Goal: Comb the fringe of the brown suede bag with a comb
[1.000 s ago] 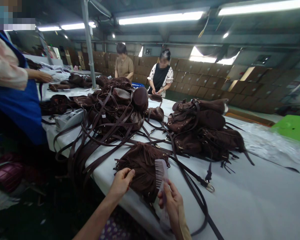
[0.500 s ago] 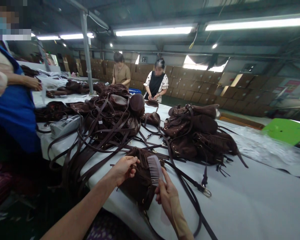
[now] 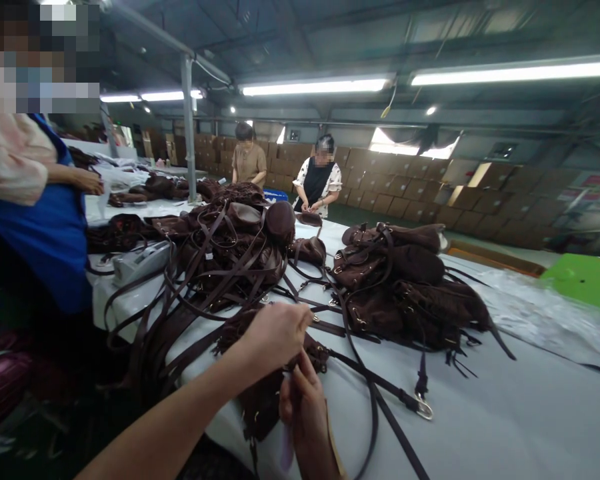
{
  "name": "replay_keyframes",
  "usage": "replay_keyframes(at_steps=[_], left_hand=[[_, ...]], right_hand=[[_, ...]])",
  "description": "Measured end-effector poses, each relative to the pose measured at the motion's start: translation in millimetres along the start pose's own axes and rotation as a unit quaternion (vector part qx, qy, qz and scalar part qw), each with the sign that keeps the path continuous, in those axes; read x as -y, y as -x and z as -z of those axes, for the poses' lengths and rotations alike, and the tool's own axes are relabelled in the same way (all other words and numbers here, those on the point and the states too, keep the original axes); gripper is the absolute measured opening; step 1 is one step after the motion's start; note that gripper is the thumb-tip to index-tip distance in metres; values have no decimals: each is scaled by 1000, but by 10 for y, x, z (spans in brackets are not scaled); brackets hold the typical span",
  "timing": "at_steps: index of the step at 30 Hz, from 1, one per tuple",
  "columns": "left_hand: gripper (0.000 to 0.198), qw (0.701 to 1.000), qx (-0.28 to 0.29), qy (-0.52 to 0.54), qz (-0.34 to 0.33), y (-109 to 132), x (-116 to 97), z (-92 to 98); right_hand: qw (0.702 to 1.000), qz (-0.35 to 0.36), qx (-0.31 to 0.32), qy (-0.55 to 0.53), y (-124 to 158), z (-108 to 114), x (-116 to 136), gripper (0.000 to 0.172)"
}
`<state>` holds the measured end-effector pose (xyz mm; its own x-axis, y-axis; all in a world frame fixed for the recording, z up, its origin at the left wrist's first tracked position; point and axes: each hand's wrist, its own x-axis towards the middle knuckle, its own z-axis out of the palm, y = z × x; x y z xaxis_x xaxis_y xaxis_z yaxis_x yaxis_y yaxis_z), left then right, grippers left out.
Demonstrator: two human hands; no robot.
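A brown suede fringed bag (image 3: 260, 400) lies at the near edge of the white table (image 3: 505, 427). My left hand (image 3: 275, 333) reaches across above it, fingers curled closed over the bag's top. My right hand (image 3: 305, 407) is just below, closed round the handle of a pale lilac comb (image 3: 287, 450); only the handle end shows, the teeth are hidden behind my left hand. Long brown straps with a metal buckle (image 3: 423, 408) run off to the right of the bag.
Two heaps of brown bags and straps (image 3: 230, 247) (image 3: 405, 280) fill the table's middle. A person in blue (image 3: 35, 220) stands at the left by a grey device (image 3: 140, 261). Two people work at the far end. A green object (image 3: 585, 277) is at right.
My left hand has moved right, over the bag's top, and now covers the comb's teeth. My right hand with the comb has drawn closer and lower. The view has tilted upward.
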<state>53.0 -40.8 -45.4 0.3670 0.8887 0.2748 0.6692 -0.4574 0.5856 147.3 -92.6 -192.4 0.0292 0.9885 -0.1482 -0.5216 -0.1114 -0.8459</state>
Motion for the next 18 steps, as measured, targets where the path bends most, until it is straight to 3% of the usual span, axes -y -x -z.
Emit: replay_keyframes(at_steps=[2,3,4,6,8,10,12,14,16,18], left_hand=[[31,990,-131,40,20,5,114,240],[30,982,-154,98,40,23,204,293],[31,974,-142,167,59,53,308,293],[52,948,-30,304,85,149,526,140],[81,908,113,397,71,264,706,-164],[96,876,191,442,31,351,812,-524],[91,897,158,414,5,384,850,-852],[58,949,87,299,46,367,857,-1101],[22,975,42,179,124,331,868,-1275],[31,976,27,120,181,304,892,-1406]], right_hand=[[999,-19,18,-45,36,4,154,78],[997,-30,23,-62,55,1,206,81],[996,-38,25,-73,69,-6,242,82],[994,-46,21,-93,78,-18,275,84],[994,-45,23,-101,57,-20,285,86],[995,-41,35,-86,20,-6,287,89],[997,-38,38,-58,-9,29,268,93],[998,-43,29,-28,-5,83,203,96],[998,-61,17,-1,48,152,84,100],[996,-82,-2,19,137,226,-59,105]])
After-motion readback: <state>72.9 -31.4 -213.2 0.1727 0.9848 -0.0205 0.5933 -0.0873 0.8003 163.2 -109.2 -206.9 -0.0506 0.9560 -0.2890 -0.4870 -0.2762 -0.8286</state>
